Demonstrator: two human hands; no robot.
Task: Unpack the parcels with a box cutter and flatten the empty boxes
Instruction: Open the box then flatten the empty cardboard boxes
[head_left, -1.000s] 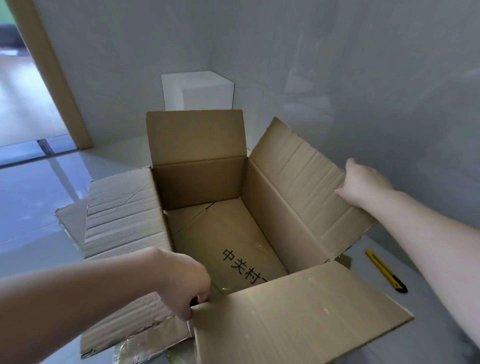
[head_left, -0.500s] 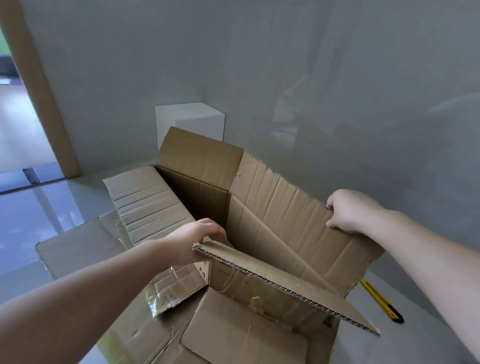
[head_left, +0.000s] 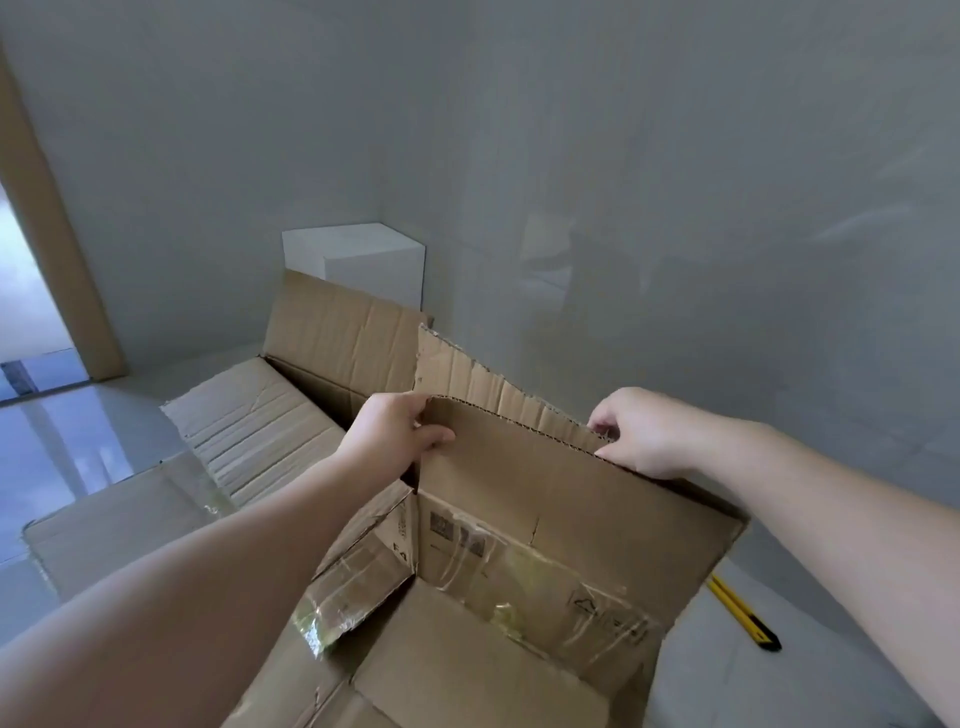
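**Hands grip the box flap**

Both hands curl over one flap's top edge: left hand (head_left: 392, 434) at its 9 o'clock corner, right hand (head_left: 641, 431) toward 3 o'clock. The box (head_left: 519, 545) lies tipped on the floor (head_left: 88, 441). The cutter (head_left: 743, 616) rests at 4 o'clock, apart.
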